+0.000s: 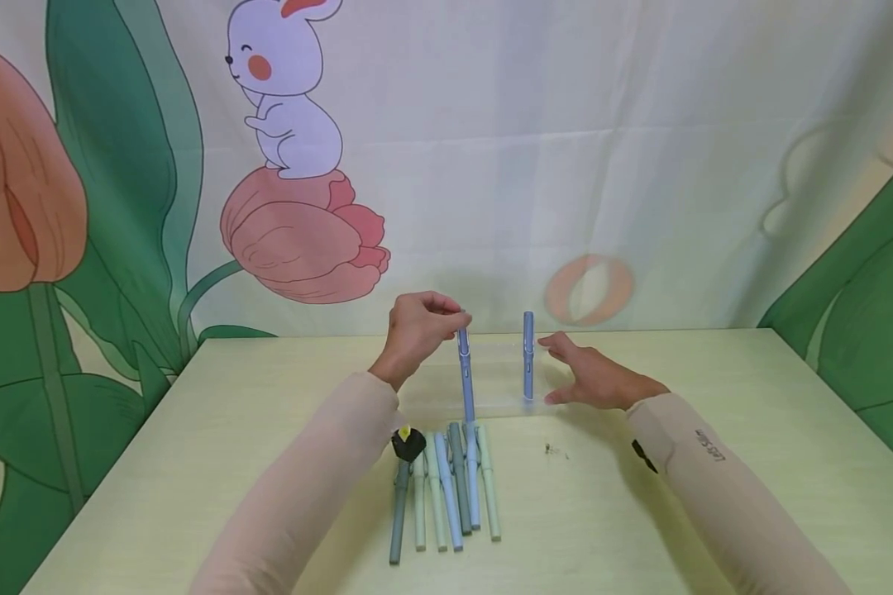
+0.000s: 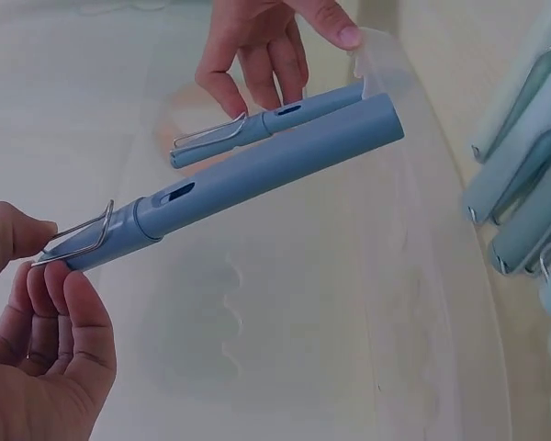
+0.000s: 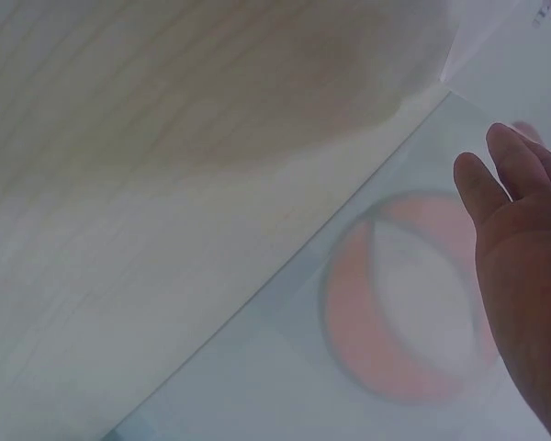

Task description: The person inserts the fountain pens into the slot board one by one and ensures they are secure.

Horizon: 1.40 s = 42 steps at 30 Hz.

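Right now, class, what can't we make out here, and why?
- Upper end of the leftmost pen: head view, behind black wrist device.
- Specks on the tabletop: head view, too small to identify.
- Several lying pens: left wrist view, cut off at right edge.
- Right hand: right wrist view, partly cut off at right edge.

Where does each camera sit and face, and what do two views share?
Head: on the head, looking forward and down at the table; both sleeves, left fingers and right fingers show.
Left wrist: on the left wrist, looking along the left fingers at the held blue pen; right fingers show too.
Right wrist: on the right wrist, looking past the right fingers toward the table and orange ring print.
Shared: head and left wrist show the held blue pen and second blue pen; head and right wrist, the orange ring print.
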Motion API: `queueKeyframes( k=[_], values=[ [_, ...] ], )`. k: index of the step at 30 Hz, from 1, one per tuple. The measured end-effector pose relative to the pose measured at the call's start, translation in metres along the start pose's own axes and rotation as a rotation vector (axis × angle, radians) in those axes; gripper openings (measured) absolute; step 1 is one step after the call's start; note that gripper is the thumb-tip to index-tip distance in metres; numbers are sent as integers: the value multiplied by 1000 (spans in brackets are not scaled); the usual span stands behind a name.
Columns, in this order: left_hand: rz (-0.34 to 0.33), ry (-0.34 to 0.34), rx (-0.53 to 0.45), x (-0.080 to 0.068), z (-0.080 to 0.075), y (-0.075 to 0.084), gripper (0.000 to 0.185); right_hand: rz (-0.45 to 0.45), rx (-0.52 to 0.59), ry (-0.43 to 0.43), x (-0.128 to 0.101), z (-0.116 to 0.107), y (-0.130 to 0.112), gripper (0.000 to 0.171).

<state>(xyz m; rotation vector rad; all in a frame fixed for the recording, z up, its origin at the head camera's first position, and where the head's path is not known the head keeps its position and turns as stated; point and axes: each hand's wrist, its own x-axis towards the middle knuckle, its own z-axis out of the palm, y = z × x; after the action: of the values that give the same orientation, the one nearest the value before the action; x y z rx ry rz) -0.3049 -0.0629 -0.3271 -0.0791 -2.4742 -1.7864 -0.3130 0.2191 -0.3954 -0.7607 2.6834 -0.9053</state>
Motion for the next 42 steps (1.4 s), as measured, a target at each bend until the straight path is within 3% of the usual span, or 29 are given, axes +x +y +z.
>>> queueKeyframes(
  k=[8, 18, 27, 42],
  values=[
    [47, 9, 1, 2, 14, 3, 13, 2, -4, 10, -1, 3, -2, 86],
    [59, 68, 19, 9, 36, 6, 12, 30, -2, 4, -3, 4, -3, 87],
    [88, 77, 27, 17, 57, 5, 10, 29, -6, 5, -3, 4, -5, 85],
    [103, 79, 24, 25, 74, 3, 9, 10, -9, 0, -4, 1, -3, 83]
  ],
)
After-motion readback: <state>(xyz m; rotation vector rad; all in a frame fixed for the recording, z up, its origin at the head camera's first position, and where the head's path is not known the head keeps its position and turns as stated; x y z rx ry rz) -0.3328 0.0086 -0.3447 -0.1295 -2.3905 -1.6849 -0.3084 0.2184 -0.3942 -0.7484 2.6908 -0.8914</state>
